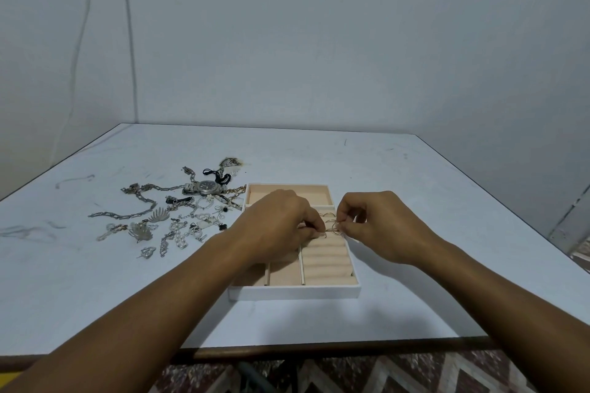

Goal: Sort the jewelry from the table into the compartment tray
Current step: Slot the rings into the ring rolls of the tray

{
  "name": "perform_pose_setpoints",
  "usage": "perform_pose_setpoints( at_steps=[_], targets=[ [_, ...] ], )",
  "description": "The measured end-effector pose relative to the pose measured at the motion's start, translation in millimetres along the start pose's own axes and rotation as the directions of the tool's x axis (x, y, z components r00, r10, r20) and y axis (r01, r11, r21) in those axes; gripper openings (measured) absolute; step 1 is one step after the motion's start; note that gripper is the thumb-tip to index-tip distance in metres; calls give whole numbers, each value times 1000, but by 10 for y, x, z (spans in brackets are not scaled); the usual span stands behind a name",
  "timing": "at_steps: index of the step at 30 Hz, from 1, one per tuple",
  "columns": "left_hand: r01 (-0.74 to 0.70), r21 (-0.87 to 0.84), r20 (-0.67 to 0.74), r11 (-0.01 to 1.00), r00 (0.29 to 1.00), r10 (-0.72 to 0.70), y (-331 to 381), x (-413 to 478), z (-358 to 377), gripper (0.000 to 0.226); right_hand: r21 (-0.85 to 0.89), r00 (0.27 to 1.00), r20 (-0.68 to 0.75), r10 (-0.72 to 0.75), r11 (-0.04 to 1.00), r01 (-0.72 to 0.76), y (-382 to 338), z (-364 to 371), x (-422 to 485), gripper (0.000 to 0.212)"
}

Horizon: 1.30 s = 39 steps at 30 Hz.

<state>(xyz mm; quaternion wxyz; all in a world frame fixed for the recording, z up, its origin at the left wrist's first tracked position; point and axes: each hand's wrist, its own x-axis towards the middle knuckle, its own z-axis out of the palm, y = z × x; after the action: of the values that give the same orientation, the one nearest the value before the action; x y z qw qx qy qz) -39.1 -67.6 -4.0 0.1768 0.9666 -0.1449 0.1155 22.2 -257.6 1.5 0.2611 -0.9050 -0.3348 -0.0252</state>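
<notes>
A white compartment tray [293,292] with peach lining sits on the table in front of me. Both hands hover over its ring-roll section on the right. My right hand [376,226] pinches a thin gold ring [334,228] at the rolls. My left hand [281,223] has its fingertips curled at a second thin ring [323,234] pressed against the rolls. Two more gold rings [329,215] stand in the rolls just behind. A pile of loose jewelry [178,217] lies left of the tray, with a silver wristwatch [206,187], chains and pearl pieces.
The white table [415,188] stretches to a grey wall behind. Its near edge [319,351] runs below my forearms, with patterned floor beneath. Bare tabletop lies right of the tray.
</notes>
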Motion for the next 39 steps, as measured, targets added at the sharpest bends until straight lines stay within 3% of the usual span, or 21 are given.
perform_pose_setpoints(
  at_steps=[11,20,26,30,39],
  targets=[
    [-138,102,-56,985,988,144,-36,-60,77,28,18,1000,3,-3,1000,3,5,33,4,13],
    [-26,51,-81,998,996,31,-111,-90,18,27,-6,999,21,-39,999,39,-8,51,-18,10],
    [4,13,-109,1000,994,-2,-180,-114,-14,25,-127,995,25,-92,987,95,3,52,-66,6],
    [18,12,-99,1000,995,-17,-170,-110,-32,34,-203,991,9,-135,970,134,37,78,-121,14],
    [26,9,-100,1000,995,-25,-139,-49,-11,24,-268,992,28,-126,955,129,62,100,-199,32]
  ],
)
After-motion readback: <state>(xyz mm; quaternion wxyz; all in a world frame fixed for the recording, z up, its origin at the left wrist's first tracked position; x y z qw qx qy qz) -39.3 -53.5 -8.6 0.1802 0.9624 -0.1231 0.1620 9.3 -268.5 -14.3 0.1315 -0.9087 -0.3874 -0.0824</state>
